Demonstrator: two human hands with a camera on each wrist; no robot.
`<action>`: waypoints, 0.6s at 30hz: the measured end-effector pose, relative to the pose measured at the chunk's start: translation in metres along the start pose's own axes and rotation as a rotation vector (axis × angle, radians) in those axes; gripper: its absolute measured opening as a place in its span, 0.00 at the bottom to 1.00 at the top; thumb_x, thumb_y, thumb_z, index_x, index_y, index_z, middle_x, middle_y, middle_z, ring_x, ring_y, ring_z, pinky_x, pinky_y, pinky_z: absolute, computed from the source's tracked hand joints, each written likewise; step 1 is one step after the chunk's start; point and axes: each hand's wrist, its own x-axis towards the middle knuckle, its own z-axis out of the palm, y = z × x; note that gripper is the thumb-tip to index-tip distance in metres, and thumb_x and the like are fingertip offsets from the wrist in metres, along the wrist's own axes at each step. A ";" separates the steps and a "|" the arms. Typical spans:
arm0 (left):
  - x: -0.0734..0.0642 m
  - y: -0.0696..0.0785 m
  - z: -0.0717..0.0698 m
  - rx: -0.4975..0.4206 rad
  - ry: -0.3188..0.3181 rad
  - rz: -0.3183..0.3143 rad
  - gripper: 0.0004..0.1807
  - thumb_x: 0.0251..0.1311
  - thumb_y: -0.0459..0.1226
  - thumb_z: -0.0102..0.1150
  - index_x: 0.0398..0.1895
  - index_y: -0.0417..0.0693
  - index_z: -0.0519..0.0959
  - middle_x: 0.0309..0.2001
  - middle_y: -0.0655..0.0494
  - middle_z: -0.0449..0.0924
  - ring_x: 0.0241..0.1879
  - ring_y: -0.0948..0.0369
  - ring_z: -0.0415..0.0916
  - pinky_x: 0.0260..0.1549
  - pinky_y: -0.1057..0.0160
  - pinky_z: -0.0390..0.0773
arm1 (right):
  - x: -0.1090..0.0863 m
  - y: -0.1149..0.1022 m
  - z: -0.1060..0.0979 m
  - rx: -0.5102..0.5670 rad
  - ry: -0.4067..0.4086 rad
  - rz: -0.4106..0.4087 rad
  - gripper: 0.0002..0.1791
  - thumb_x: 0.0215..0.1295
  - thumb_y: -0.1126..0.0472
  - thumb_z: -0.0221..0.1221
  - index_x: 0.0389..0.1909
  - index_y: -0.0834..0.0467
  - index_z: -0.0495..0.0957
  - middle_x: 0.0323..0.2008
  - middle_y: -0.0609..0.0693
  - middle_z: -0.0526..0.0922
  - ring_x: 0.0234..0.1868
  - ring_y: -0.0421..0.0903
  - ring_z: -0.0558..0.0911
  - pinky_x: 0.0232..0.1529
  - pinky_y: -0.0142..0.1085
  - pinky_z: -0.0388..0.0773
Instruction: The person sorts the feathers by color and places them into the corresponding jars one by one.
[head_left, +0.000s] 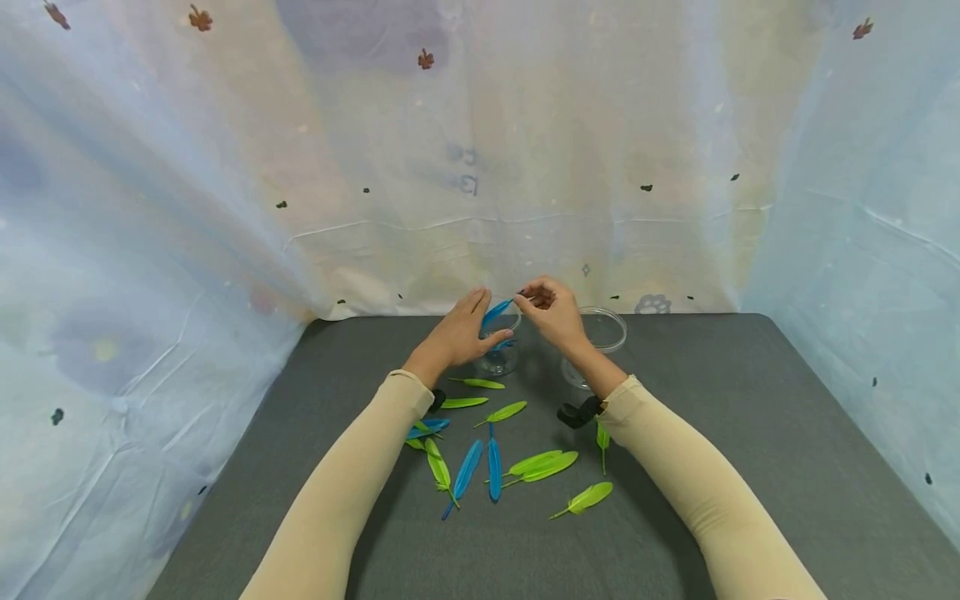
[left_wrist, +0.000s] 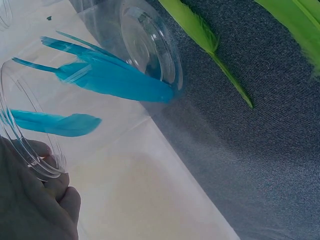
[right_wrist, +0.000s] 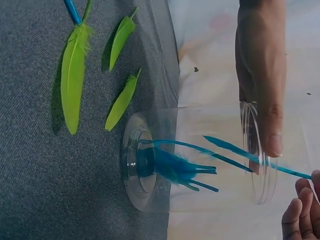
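A clear jar point(right_wrist: 200, 117) stands upright on the dark table, several blue feathers point(left_wrist: 115, 80) bunched inside it. My left hand point(head_left: 459, 332) holds its rim, the thumb point(right_wrist: 272, 130) lying along the near side; the fingers point(left_wrist: 55, 185) show on the rim in the left wrist view. Above the mouth, my right hand point(head_left: 551, 315) pinches the quill of another blue feather point(head_left: 496, 312) between thumb and fingertips. That feather's vane point(left_wrist: 55, 123) hangs down through the opening, apart from the bunch at the bottom.
A second clear jar point(head_left: 617, 343) stands to the right, partly behind my right wrist. Several green feathers point(head_left: 551, 467) and a few blue feathers point(head_left: 494, 471) lie scattered on the table point(head_left: 750, 433) between my forearms. A patterned curtain point(head_left: 525, 167) hangs behind the table and along both sides.
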 end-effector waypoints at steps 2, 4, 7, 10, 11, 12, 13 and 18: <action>0.000 0.000 0.000 -0.001 0.002 0.000 0.55 0.77 0.69 0.46 0.89 0.43 0.41 0.88 0.45 0.39 0.87 0.49 0.36 0.84 0.47 0.45 | 0.000 0.001 0.001 -0.023 -0.010 0.023 0.10 0.74 0.64 0.69 0.48 0.66 0.84 0.44 0.62 0.86 0.38 0.45 0.84 0.42 0.31 0.81; 0.000 0.000 0.001 -0.003 0.004 0.001 0.55 0.77 0.69 0.46 0.89 0.43 0.41 0.88 0.45 0.39 0.87 0.49 0.36 0.84 0.47 0.45 | 0.001 0.002 0.003 -0.047 -0.017 0.040 0.10 0.75 0.63 0.69 0.48 0.66 0.84 0.44 0.62 0.87 0.39 0.48 0.85 0.43 0.32 0.81; 0.000 0.000 0.001 -0.005 0.005 0.001 0.55 0.77 0.69 0.46 0.89 0.43 0.41 0.88 0.45 0.39 0.87 0.49 0.36 0.84 0.47 0.45 | 0.002 0.003 0.005 -0.078 -0.031 0.061 0.10 0.75 0.63 0.69 0.49 0.65 0.84 0.45 0.62 0.87 0.42 0.53 0.86 0.43 0.34 0.81; 0.000 -0.001 0.001 0.003 0.001 -0.001 0.55 0.77 0.69 0.46 0.89 0.44 0.40 0.88 0.45 0.39 0.87 0.50 0.36 0.84 0.47 0.45 | 0.003 0.004 0.007 -0.101 -0.046 0.074 0.11 0.75 0.62 0.69 0.50 0.65 0.84 0.46 0.62 0.88 0.43 0.55 0.86 0.43 0.36 0.82; 0.001 -0.001 0.001 0.005 0.000 -0.001 0.55 0.77 0.69 0.46 0.89 0.44 0.40 0.88 0.45 0.39 0.87 0.50 0.35 0.84 0.48 0.45 | 0.003 0.004 0.008 -0.107 -0.052 0.080 0.11 0.75 0.62 0.69 0.50 0.65 0.84 0.46 0.62 0.88 0.43 0.55 0.86 0.43 0.37 0.82; 0.001 -0.001 0.001 0.005 0.000 -0.001 0.55 0.77 0.69 0.46 0.89 0.44 0.40 0.88 0.45 0.39 0.87 0.50 0.35 0.84 0.48 0.45 | 0.004 0.004 0.008 -0.111 -0.057 0.082 0.11 0.75 0.61 0.69 0.50 0.65 0.84 0.46 0.62 0.88 0.43 0.55 0.86 0.43 0.37 0.82; 0.001 -0.001 0.001 0.007 -0.001 -0.001 0.55 0.77 0.69 0.46 0.89 0.44 0.40 0.88 0.45 0.39 0.87 0.50 0.35 0.84 0.48 0.44 | 0.004 0.004 0.008 -0.116 -0.061 0.085 0.11 0.75 0.61 0.69 0.50 0.65 0.85 0.46 0.61 0.88 0.43 0.55 0.86 0.43 0.38 0.82; 0.000 0.000 0.000 -0.002 0.004 0.002 0.55 0.77 0.68 0.47 0.89 0.43 0.41 0.88 0.45 0.39 0.87 0.49 0.35 0.84 0.47 0.44 | 0.005 0.002 0.008 -0.141 -0.085 0.100 0.11 0.75 0.61 0.68 0.51 0.64 0.85 0.47 0.62 0.89 0.44 0.57 0.86 0.45 0.43 0.84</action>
